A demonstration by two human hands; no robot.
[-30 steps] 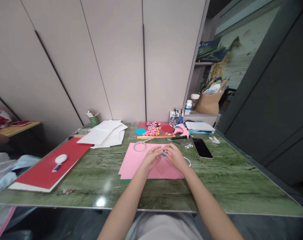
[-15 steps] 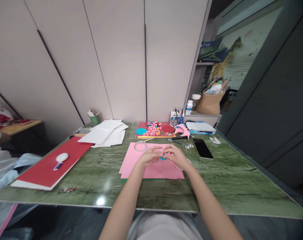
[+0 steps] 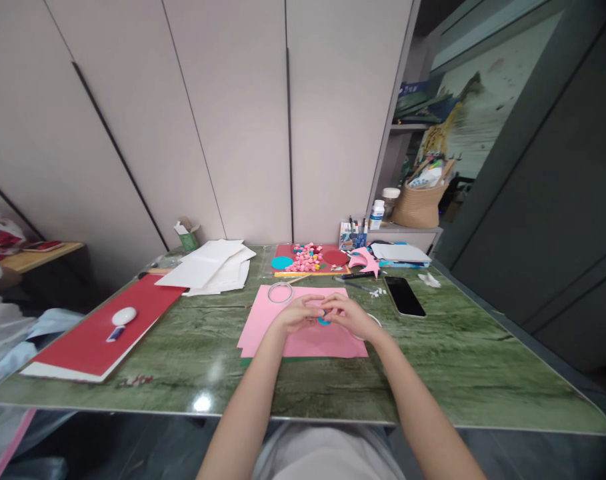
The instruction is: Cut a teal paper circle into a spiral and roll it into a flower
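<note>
Over a stack of pink paper (image 3: 263, 337), my left hand (image 3: 299, 315) and my right hand (image 3: 351, 315) meet with their fingertips close together. Between them is a small blue piece (image 3: 324, 321), which looks like paper; both hands pinch at it. Fingers cover part of the piece, so its full shape is hidden. A roll of tape (image 3: 280, 284) lies flat on the upper left of the pink paper. Another pale ring (image 3: 377, 321) shows partly from behind my right wrist.
Behind the paper, a red sheet (image 3: 283, 250) bears pink crumpled bits (image 3: 307, 259) and a blue disc (image 3: 282, 263). A phone (image 3: 405, 296) lies to the right. White sheets (image 3: 207, 263) and a red board (image 3: 103, 327) are left. A person sits at far left.
Both hands stay over the pink paper with the blue piece between them. The fingers have shifted slightly, and the piece sits a little lower and further left in view.
</note>
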